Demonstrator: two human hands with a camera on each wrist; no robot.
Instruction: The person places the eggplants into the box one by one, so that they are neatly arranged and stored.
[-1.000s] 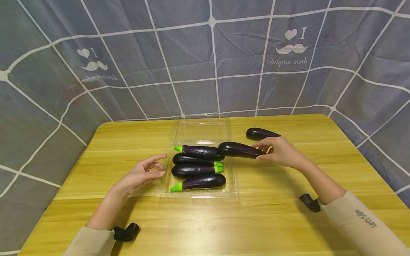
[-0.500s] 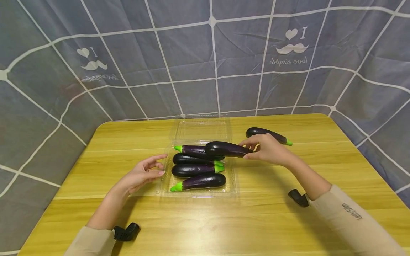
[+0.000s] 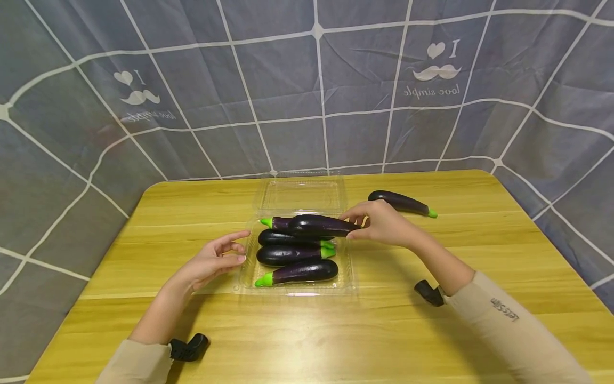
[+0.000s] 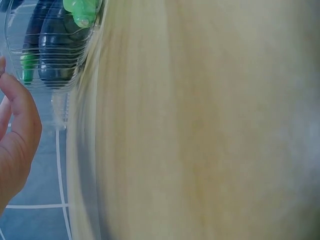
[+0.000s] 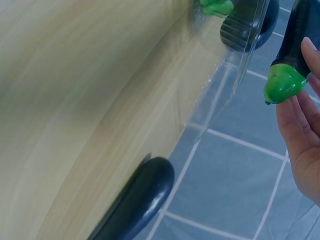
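Observation:
My right hand (image 3: 384, 224) pinches an eggplant (image 3: 318, 225) near its stem end, fingers on one side and thumb on the other. In the right wrist view that eggplant's green cap (image 5: 284, 84) shows beside the fingers. The held eggplant lies over the rear part of a clear plastic box (image 3: 347, 277), overlapping the rearmost eggplant (image 3: 280, 223) in it. Several eggplants lie side by side in the box, among them the front eggplant (image 3: 307, 271). My left hand (image 3: 211, 261) is beside the box's left wall with fingers loosely bent, holding nothing.
The box's clear lid (image 3: 302, 194) lies folded back toward the curtain. Another eggplant (image 3: 403, 202) lies on the wooden table (image 3: 307, 341) at the back right, behind my right hand. A grey curtain (image 3: 288, 80) with white lines hangs behind the table.
My right hand has moved left with the eggplant, from the box's right edge to over the rearmost eggplant. The eggplant at the back right is more fully uncovered. My left hand stays in place.

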